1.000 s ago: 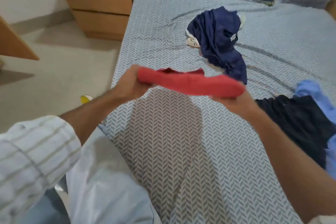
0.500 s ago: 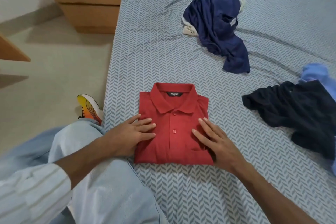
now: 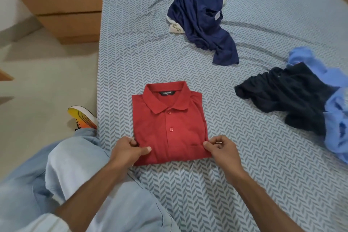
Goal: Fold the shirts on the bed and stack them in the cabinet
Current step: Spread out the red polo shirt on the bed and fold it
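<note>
A folded red polo shirt [image 3: 169, 124] lies collar-up on the patterned bed sheet [image 3: 131, 58]. My left hand [image 3: 126, 149] pinches its near left corner, thumb on top. My right hand [image 3: 219, 147] pinches its near right corner the same way. A crumpled navy shirt [image 3: 203, 22] lies farther back on the bed with a bit of white cloth under it. A black shirt [image 3: 290, 96] and a light blue shirt [image 3: 337, 118] lie heaped at the right.
A wooden drawer unit [image 3: 62, 5] stands on the floor left of the bed. My knee in light trousers [image 3: 75, 165] rests at the bed's near left edge, with a yellow-orange shoe [image 3: 82, 117] on the floor behind it.
The red shirt came down from the air onto the bed, folded. My hands went from lying flat on it to pinching its two near corners.
</note>
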The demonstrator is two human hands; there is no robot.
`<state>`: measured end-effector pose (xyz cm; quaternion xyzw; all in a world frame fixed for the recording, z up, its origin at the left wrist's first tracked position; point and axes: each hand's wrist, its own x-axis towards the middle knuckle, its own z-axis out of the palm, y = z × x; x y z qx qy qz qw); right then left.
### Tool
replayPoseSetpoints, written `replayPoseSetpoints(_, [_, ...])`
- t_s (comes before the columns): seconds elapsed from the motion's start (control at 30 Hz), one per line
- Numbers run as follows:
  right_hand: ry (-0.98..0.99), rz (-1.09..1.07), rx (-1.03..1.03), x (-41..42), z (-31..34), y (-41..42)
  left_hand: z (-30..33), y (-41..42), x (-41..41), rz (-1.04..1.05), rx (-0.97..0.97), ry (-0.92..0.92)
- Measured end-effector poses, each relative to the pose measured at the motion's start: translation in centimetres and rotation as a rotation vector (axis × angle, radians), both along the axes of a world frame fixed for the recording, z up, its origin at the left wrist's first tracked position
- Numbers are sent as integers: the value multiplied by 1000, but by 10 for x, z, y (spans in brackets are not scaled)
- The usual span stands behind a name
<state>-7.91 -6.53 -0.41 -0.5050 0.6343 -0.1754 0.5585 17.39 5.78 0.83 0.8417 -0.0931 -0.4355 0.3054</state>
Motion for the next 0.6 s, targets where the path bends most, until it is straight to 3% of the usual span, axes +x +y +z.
replayPoseSetpoints(0.33, [127,41,-239,11,9,-17,-1,3,6,41,-22,134])
replayPoseSetpoints(0.47, [94,103,76,44,27,-56,1,3,5,8,-18,117])
replayPoseSetpoints(0.6, [185,228,364,46,33,-68,1,3,5,-34,1,92])
